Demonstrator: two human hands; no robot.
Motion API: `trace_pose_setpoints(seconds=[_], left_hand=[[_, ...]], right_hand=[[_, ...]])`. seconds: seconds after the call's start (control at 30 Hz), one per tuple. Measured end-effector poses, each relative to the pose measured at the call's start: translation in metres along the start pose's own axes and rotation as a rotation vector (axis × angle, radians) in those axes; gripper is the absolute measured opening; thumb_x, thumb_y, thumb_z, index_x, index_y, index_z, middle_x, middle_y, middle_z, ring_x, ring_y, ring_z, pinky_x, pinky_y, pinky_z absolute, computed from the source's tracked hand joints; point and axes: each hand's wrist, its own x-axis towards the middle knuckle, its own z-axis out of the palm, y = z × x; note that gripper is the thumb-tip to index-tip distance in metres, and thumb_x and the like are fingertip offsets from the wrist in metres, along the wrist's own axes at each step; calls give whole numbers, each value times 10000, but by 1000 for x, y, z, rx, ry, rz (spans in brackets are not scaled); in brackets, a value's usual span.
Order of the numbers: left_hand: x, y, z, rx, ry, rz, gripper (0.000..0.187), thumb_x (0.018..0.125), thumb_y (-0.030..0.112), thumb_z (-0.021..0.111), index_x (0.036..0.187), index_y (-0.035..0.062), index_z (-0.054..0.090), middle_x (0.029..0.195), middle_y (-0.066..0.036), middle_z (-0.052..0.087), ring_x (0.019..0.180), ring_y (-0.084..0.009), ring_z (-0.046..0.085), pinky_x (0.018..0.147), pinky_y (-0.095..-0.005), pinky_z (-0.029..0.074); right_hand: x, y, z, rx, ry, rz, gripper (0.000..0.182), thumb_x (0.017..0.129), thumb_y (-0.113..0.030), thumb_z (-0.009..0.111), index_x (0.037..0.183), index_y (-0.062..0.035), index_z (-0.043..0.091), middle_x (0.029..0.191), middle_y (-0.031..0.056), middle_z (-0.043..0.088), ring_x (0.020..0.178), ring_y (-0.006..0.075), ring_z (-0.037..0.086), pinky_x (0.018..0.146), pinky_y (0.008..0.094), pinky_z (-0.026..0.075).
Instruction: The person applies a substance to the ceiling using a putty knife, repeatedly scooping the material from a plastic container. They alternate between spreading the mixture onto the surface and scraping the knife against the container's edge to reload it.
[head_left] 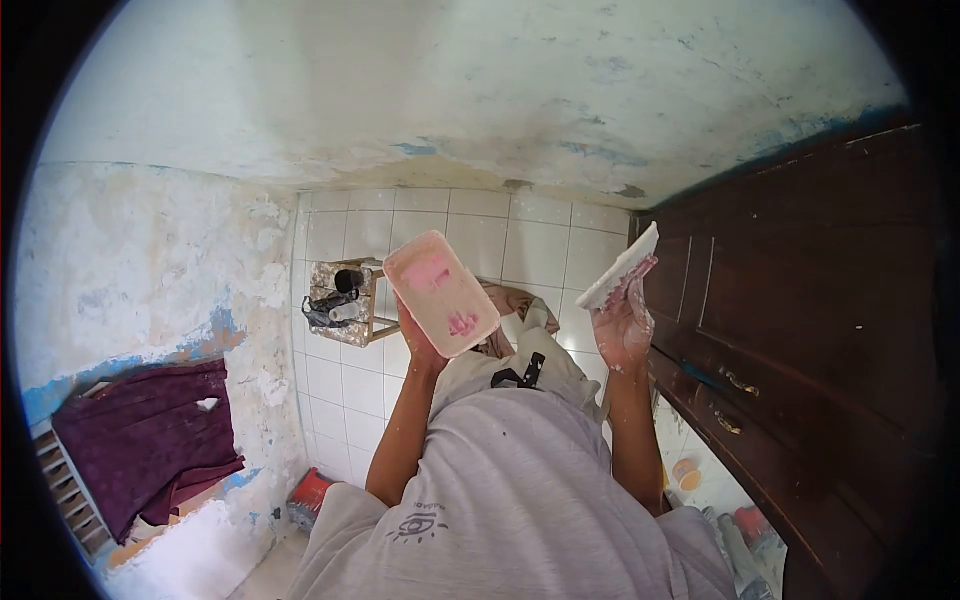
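Observation:
A pink rectangular tray with darker pink smears inside is held by my left hand, whose fingers are mostly hidden beneath it. To the right, my right hand, spotted with white paste, is closed on a flat scraper with a pink grip and a white-coated blade. The scraper is raised and tilted, apart from the tray. Ahead of both hands is a patchy whitish wall with blue and grey marks.
A spattered wooden stool holding a black cup and a plastic bag stands at left. A dark wooden cabinet lines the right. Purple cloth hangs on the left wall. A red container and white floor tiles lie below.

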Motion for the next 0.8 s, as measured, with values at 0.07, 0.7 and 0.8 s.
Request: trace_pose_setpoints(seconds=[0.07, 0.7, 0.8], left_hand=[[2, 2, 1, 22, -24, 12, 586, 961, 541, 343, 1354, 116, 434, 1237, -102, 555, 1100, -298, 582, 897, -482, 514], [31, 39, -50, 60, -24, -173, 704, 948, 637, 317, 1408, 110, 392, 1334, -111, 504, 1172, -302, 529, 983, -466, 457], [43, 58, -60, 70, -23, -207, 716, 943, 646, 319, 1410, 108, 388, 1337, -112, 501, 1175, -303, 527, 982, -470, 457]], right_hand=[[4, -4, 1, -23, 31, -14, 376, 927, -139, 576, 1301, -146, 535, 1296, 6, 584, 1210, 188, 526, 1073, 464, 355], [13, 51, -32, -212, 166, -123, 358, 900, -63, 580, 1256, -92, 550, 1239, 46, 599, 1174, 205, 542, 1025, 382, 424], [7, 75, -48, -286, 189, -164, 464, 860, -77, 632, 1309, -87, 514, 1259, 39, 592, 1176, 188, 547, 1021, 350, 433]])
